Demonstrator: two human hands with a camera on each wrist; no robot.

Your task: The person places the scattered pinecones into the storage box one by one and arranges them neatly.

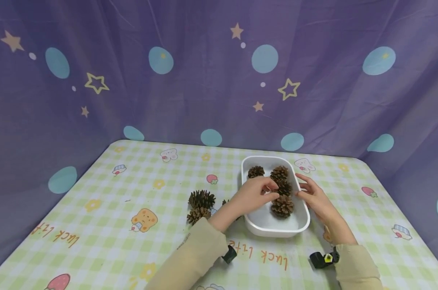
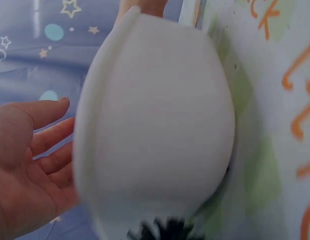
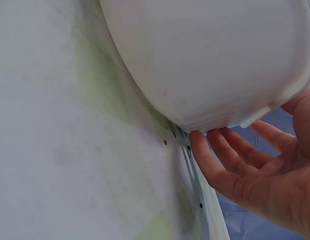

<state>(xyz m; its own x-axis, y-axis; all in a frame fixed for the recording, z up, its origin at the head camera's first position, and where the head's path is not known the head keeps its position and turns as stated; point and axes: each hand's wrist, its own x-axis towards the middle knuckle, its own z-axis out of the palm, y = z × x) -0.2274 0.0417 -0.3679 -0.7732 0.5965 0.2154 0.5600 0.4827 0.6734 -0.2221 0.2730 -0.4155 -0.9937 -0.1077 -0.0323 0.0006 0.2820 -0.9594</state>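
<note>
A white rectangular tub (image 1: 273, 231) stands on the table with several brown pine cones inside, among them a pine cone (image 1: 282, 206) near its right side. My left hand (image 1: 256, 194) is over the tub, fingertips close to the cones. In the left wrist view that hand (image 2: 30, 165) has loosely bent fingers, with nothing seen in them. My right hand (image 1: 317, 200) is at the tub's right side. In the right wrist view its fingertips (image 3: 199, 142) touch the outer wall from outside. The left hand hides part of the tub's inside.
Left of the tub, a dark pine cone (image 1: 201, 199) and a browner pine cone (image 1: 198, 215) lie together on the checked tablecloth (image 1: 114, 241). Another cone beside the tub is mostly hidden by the left forearm. A purple curtain (image 1: 211, 92) hangs behind the table.
</note>
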